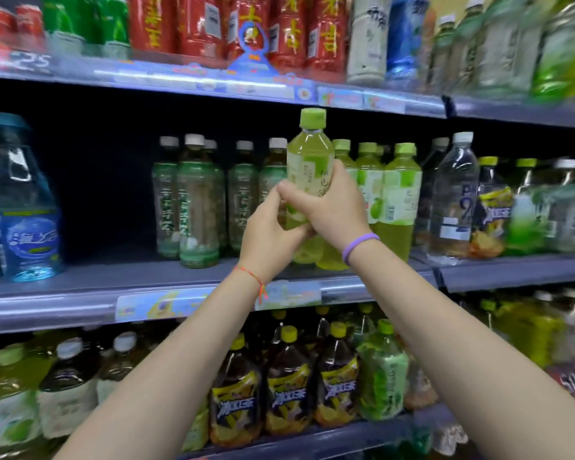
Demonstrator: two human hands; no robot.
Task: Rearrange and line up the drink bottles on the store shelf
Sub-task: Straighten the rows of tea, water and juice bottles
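Head view. Pale green bottle (307, 167) held upright at centre frame, long axis vertical, green cap near the underside of the upper shelf (213, 84). Right hand (329, 207) wrapped round the label from the right, fingers curled across the front and holding the bottle firmly. Left hand (269, 234) just beside it on the left, fingers pinching the lower body; fingertips of both hands touching or nearly so at the bottle's left edge. Bottle base hidden behind the hands; whether lifted clear of the middle shelf (80, 293) or standing on it cannot be told, though the cap sits higher than its neighbours, suggesting lifted.

Matching green bottles (399, 197) standing in a row directly behind and to the right, caps level. Dark tea bottles (196, 200) to the left at centre, white caps, one set forward of the rest. Clear water bottle (455, 194) further right. Blue bottle (24, 207) at far left, with an open stretch of shelf between it and the tea bottles.

Judgement: held bottle belongs with the matching row to the right; right hand better placed to carry it there. Neighbouring caps and the upper shelf edge are the likely points of contact.

Red bottles (196, 24) on the top shelf, yellow-labelled bottles (286, 393) below; both out of the way.
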